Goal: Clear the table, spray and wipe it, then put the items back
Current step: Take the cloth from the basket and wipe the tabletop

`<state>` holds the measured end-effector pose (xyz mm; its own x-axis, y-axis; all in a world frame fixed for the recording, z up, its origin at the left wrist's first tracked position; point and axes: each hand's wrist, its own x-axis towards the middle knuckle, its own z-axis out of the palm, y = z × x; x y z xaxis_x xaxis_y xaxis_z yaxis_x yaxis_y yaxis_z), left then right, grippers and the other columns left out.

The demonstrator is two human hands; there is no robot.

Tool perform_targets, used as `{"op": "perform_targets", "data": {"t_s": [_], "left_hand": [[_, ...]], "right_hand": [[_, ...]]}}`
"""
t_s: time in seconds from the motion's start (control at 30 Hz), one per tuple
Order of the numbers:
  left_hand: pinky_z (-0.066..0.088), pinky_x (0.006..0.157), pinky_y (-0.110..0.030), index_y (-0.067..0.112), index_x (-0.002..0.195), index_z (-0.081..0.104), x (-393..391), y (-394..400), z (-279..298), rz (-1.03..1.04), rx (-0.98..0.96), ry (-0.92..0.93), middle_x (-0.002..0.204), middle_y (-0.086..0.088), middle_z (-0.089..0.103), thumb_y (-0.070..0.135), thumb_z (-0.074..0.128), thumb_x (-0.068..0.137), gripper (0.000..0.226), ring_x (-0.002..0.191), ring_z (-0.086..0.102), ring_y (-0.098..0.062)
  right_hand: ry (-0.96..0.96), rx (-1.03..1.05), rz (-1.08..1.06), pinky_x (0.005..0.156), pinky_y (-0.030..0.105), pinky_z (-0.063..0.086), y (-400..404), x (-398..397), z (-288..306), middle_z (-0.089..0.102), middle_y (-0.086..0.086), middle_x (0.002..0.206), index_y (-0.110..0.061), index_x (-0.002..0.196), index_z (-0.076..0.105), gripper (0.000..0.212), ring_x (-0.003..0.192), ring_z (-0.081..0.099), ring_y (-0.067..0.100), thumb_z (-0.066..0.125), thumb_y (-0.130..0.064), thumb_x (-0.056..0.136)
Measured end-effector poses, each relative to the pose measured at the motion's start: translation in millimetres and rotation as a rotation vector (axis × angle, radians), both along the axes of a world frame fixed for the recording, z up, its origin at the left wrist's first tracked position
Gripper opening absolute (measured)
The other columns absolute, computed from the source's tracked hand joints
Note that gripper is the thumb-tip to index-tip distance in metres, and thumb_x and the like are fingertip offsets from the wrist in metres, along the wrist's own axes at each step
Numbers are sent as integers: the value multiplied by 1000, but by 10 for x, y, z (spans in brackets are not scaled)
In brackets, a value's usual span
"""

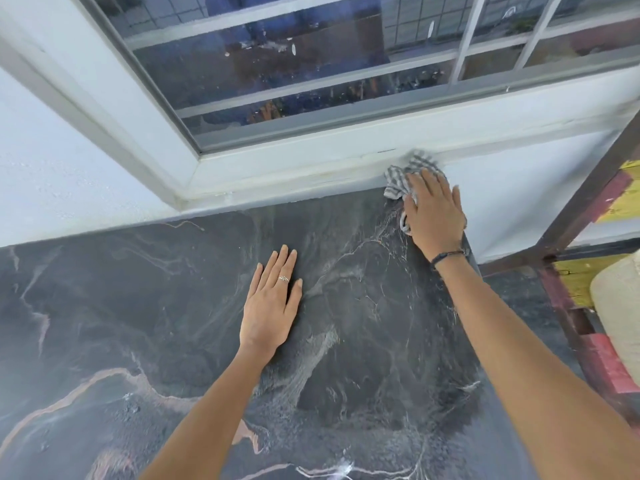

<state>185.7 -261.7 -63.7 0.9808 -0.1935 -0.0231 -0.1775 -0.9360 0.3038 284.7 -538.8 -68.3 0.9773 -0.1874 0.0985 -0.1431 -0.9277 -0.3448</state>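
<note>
Right hand (434,209) presses a striped cloth (403,178) flat-fingered at the table's (138,306) upper-right corner; left hand (270,306) rests open, mid-frame.

Cloth (408,174) under right hand (434,213) (table's (138,306) far-right corner), left hand (272,306) mid-table

Right hand (434,213) presses cloth (403,176) on table (138,306); left hand (270,306) flat.

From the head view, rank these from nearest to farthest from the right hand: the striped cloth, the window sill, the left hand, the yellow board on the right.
1. Striped cloth: under the right hand, far corner.
2. Window sill: just behind the cloth.
3. Left hand and yellow board: opposite sides, too close to call.
</note>
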Motion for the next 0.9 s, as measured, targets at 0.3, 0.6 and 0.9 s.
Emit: {"op": "perform_targets", "data": {"t_s": [0.3,0.6,0.9], "left_hand": [[-6,116,-22,23,148,15,-3,5,-11,-8,4,-13,156,7,10,44,11,94,58,143,3,-6],[0,117,-30,30,145,22,-38,41,-16,-62,40,-44,155,1,18,33,18,102,44,145,11,-18],[6,117,-29,26,144,28,-474,683,228,-138,-33,18,154,4,23,27,28,101,43,143,19,-15]], "right_hand": [[-60,-65,-110,108,51,29,-54,-1071,-65,45,11,143,-13,133,49,43,134,38,34,37,-29,95],[-61,-97,-261,107,51,30,209,-2378,-53,46,11,142,-14,134,48,49,131,42,36,31,-35,93],[-52,-12,-517,105,59,30,793,-2654,10,46,21,140,-8,131,51,51,129,39,45,33,-32,90]]}}
